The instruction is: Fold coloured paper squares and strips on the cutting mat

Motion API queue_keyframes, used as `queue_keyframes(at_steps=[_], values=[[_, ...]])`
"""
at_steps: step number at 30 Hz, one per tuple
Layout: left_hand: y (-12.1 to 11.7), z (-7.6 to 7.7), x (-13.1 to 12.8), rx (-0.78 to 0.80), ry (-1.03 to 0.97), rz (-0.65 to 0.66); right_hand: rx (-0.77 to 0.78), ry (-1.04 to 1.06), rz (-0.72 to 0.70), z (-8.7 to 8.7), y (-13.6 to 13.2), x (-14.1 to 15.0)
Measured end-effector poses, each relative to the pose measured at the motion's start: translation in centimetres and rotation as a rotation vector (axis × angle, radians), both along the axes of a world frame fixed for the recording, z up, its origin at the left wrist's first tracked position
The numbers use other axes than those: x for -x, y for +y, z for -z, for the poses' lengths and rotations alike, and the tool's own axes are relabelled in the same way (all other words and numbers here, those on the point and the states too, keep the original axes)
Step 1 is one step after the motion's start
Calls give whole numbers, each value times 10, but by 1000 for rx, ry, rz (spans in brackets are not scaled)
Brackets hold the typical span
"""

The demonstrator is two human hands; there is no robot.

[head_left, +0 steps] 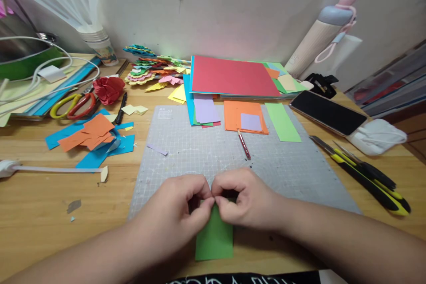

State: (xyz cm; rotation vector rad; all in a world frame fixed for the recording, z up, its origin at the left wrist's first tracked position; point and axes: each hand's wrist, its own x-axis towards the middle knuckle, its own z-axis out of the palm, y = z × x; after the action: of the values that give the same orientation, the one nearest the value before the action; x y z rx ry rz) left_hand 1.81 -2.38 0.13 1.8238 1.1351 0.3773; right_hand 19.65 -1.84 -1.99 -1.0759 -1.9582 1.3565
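A strip of green paper (214, 242) hangs toward me at the front edge of the grey cutting mat (186, 159). My left hand (186, 204) pinches its far edge between thumb and forefinger. Right beside it, my right hand (244, 199) pinches the same edge, and the fingertips of both hands meet. The paper's top part is hidden behind my fingers. Beyond my hands, a short dark red pencil (244, 145) lies on the mat. Orange paper squares (231, 117) with a small lilac square (251, 122) on top lie farther back, next to a light green strip (282, 122).
A red sheet (233, 77) tops a paper stack by the wall. Blue and orange scraps (96, 131), scissors (75, 105) and crumpled red paper (109, 90) lie left. On the right are a phone (328, 112), a yellow-black utility knife (366, 179) and an umbrella (316, 35).
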Motion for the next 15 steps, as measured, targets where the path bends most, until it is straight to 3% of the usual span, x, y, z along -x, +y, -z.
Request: queue_keyframes(at_steps=[6,11,15], values=[[10,-8,7,9,-79,-107,-39,-19,118,-8,10,-10],[20,-13,14,-19,-219,-335,116,92,328,-12,23,-21],[19,-5,13,-63,-280,-384,257,178,211,-9,20,-17]])
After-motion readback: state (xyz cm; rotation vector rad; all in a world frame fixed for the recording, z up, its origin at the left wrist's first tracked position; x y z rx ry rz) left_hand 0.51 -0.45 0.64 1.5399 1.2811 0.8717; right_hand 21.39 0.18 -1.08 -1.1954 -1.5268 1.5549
